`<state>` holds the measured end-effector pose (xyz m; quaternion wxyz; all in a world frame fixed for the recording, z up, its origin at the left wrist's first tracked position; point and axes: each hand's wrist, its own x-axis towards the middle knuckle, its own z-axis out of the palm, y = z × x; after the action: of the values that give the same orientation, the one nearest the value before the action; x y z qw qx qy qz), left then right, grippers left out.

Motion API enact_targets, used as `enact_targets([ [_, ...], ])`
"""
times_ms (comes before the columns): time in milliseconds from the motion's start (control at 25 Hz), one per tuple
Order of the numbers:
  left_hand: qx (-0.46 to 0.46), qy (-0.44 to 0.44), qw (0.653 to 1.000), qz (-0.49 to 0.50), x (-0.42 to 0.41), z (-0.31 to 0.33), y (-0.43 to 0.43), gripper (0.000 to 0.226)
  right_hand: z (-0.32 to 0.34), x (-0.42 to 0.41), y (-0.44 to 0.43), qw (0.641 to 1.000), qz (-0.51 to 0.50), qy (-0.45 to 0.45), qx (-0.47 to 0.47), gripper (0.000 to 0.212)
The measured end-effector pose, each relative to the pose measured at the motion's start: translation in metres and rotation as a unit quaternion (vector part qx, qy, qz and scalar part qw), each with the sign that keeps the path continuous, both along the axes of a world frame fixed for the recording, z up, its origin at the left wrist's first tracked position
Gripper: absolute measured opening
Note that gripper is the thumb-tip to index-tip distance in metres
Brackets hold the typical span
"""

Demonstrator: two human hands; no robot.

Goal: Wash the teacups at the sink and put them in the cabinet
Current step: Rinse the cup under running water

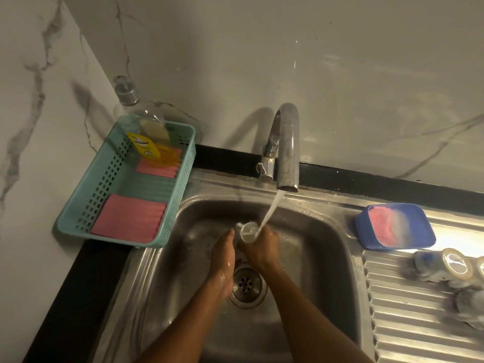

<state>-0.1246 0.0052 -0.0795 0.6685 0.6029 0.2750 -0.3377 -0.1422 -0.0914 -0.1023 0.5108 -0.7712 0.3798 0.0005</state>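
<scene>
The teacup [247, 231] is gripped by the right hand [262, 248], whose fingers are curled round its lower part from the right. The left hand [222, 254] is stretched out with straight fingers, their tips laid against the teacup's left side. The teacup is thus held between the 2 hands, above the middle of the sink [327, 258] and just behind the drain [246, 284]. It is seen as a small, pale, whitish vessel, tilted so that its round mouth is turned up toward the camera (finer detail is lost to blur). The stream of water [271, 210] from the tap [286, 142] is caught at the teacup's right rim.

To the left, on the counter corner, a teal basket [104, 179] is set, in which 2 pink cloths [129, 218] and a leaning bottle [149, 132] of yellow liquid are kept. To the right, on the sink's edge, a blue dish [424, 231] with a pink pad [383, 226] in it is placed. Nearer the camera, on the ribbed drainboard [406, 310], further cups [455, 265] are laid, too blurred to be counted.
</scene>
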Motion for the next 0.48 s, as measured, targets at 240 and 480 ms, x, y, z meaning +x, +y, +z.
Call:
enact_targets([
  [240,-0.035,0.013,0.999,-0.031,-0.003,0.007,-0.014,0.042,0.032,-0.005,-0.013,0.996,0.080,-0.010,-0.029,0.049],
  [480,-0.099,0.093,0.990,-0.038,0.009,0.016,-0.040,0.023,0.070,-0.028,-0.025,0.913,0.213,-0.005,-0.349,0.057],
])
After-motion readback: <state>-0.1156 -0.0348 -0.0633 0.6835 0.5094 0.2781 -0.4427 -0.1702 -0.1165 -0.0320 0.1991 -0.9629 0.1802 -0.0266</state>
